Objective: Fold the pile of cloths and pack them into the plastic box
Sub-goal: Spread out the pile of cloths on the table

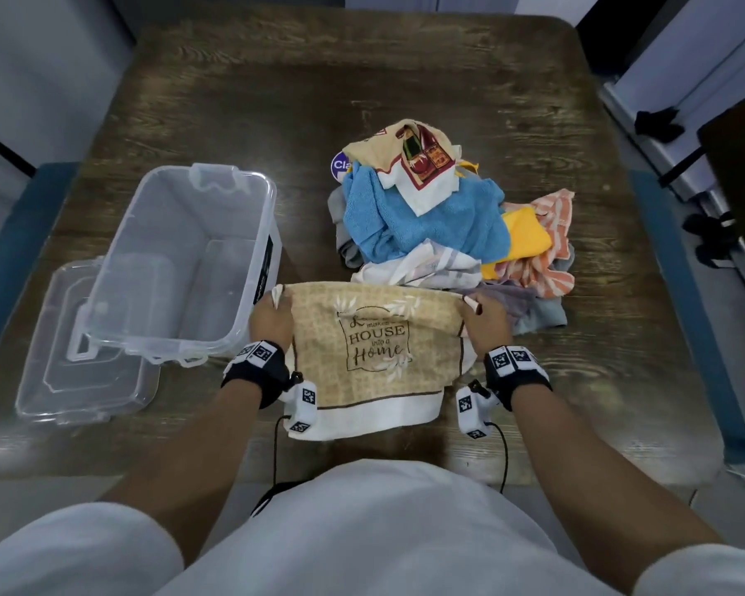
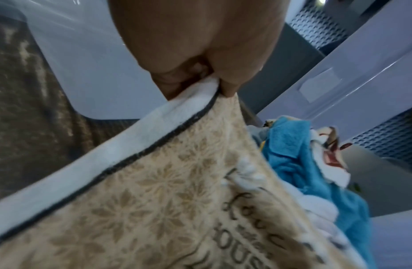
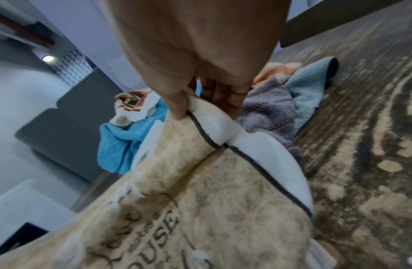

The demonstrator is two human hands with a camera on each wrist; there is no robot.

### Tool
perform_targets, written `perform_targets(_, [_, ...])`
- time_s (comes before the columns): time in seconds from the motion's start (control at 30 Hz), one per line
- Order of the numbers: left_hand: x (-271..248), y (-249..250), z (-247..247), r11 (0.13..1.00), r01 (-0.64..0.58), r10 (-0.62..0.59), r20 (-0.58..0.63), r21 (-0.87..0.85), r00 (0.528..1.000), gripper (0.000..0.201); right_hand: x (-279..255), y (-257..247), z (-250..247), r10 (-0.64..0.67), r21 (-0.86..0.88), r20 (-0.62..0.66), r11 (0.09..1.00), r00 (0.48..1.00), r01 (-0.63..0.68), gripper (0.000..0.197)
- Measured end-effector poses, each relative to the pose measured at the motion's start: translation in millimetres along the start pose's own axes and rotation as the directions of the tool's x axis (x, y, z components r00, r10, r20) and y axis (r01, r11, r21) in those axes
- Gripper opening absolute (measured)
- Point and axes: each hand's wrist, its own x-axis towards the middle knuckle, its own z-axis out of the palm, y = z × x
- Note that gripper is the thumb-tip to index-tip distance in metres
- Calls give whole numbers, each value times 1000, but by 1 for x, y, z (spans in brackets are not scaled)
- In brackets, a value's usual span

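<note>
Tabletop [image 1: 241, 105] of dark wood grain, bearing everything. Clear plastic box [image 1: 272, 200] at left, uncovered, with lid [image 1: 57, 380] flat at its near-left side. Pile of cloths [image 1: 426, 217] right of centre, loose and unfolded, blue one near the top. Beige cloth [image 1: 375, 337] printed "HOUSE", between box and pile, white near border on the wood, far edge raised. Left grip [image 1: 272, 320] and right grip [image 1: 484, 320] well apart, each pinched tight on one far corner of that beige cloth.

Purple sticker [image 1: 340, 164]: only "Cla" shows; the rest lies under the pile of cloths [image 1: 439, 217].
Lid [image 1: 52, 372]: partly under the plastic box [image 1: 117, 255].
Box label [image 1: 269, 262]: too small to read.
Towel [image 1: 375, 337] print: blurred and cut off in both wrist views.
</note>
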Motion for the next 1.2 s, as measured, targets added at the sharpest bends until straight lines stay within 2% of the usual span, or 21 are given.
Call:
perform_targets(0.07, [-7, 8, 3, 996, -69, 68, -21, -52, 997, 37, -5, -11, 4, -21, -57, 17, 998, 1000, 22, 25])
perform_targets(0.17, [-22, 28, 12, 978, -202, 206, 77, -59, 975, 34, -11, -27, 13, -72, -64, 45, 995, 996, 75, 24])
perform_targets(0.27, [-41, 53, 21, 934, -358, 348, 237, -3, 907, 28, -18, -53, 18, -129, 36, 110, 991, 986, 126, 14])
perform_targets(0.33, [-52, 66, 29, 902, -432, 414, 282, 3, 865, 20, -22, -70, 22, -173, 39, 187, 985, 967, 169, 20])
perform_targets(0.37, [-56, 70, 33, 894, -447, 429, 291, -5, 855, 13, -23, -76, 26, -161, 37, 234, 987, 959, 157, 25])
perform_targets(0.43, [-62, 73, 40, 891, -453, 437, 290, -13, 851, 13, -27, -82, 32, -100, 118, 326, 991, 940, 65, 28])
perform_targets(0.53, [-65, 74, 43, 886, -464, 452, 272, -22, 850, 14, -29, -83, 35, -55, 216, 392, 976, 918, -34, 20])
perform_targets(0.67, [-68, 75, 41, 838, -544, 509, 301, 41, 806, 9, -34, -86, 33, -24, 342, 470, 927, 882, -157, 17])
perform_targets(0.77, [-69, 76, 43, 820, -559, 504, 308, 124, 807, 6, -39, -95, 35, -19, 413, 504, 883, 864, -222, 20])
perform_targets(0.9, [-67, 78, 42, 796, -568, 504, 292, 208, 813, 14, -41, -99, 36, 13, 495, 543, 803, 839, -333, 25])
perform_targets(1.07, [-68, 80, 42, 773, -596, 526, 306, 215, 793, 25, -39, -93, 32, 26, 542, 520, 763, 854, -353, 28])
perform_targets(1.2, [-66, 85, 44, 754, -612, 563, 244, 239, 790, 15, -38, -90, 32, 50, 533, 490, 772, 870, -345, 30])
